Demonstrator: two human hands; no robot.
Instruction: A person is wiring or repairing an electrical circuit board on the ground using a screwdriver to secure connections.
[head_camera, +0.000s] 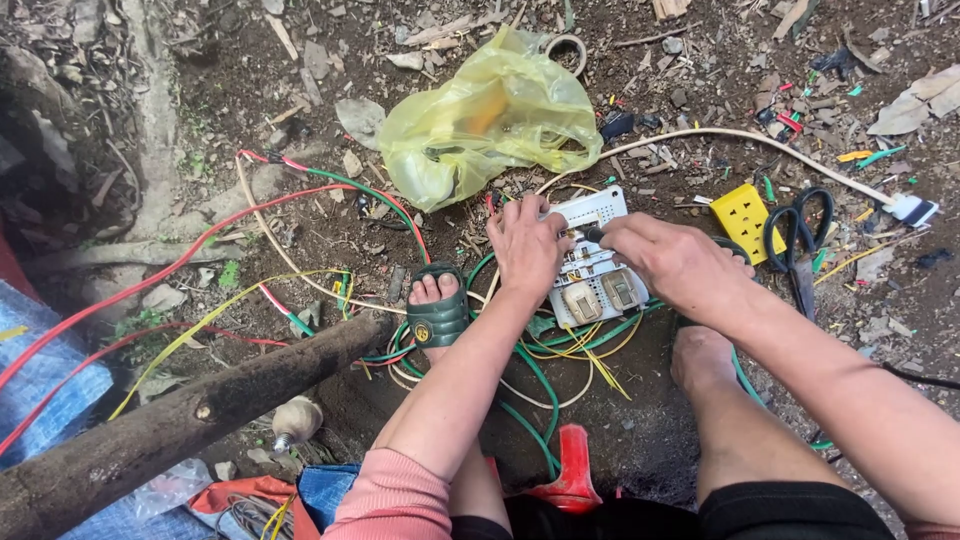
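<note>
- White plastic makes up the switch board (592, 262), a flat rectangular panel lying back-side up on bare dirt at the centre of the frame, with grey socket backs and metal terminals showing on its lower half.
- Left hand (525, 245) lies flat over the board's left edge, fingers together and curled down onto it, pressing it to the ground.
- Right hand (672, 262) comes in from the right, fingers pinched around a dark screwdriver (594, 235) whose tip meets the board's upper middle.
- Green, yellow and red wires (545, 375) loop out from under the board toward the lower centre, crowding that edge.
- Just left of the board sits a foot in a green sandal (437, 318); a bare foot (700, 358) rests just below right.
- Upper centre holds a yellow plastic bag (480, 120), close to the board's top edge.
- Right of the hands lie a yellow socket block (745, 218) and black scissors (805, 245), near each other.
- Open dirt shows mainly at the upper right; a log (180, 425) crosses the lower left.
</note>
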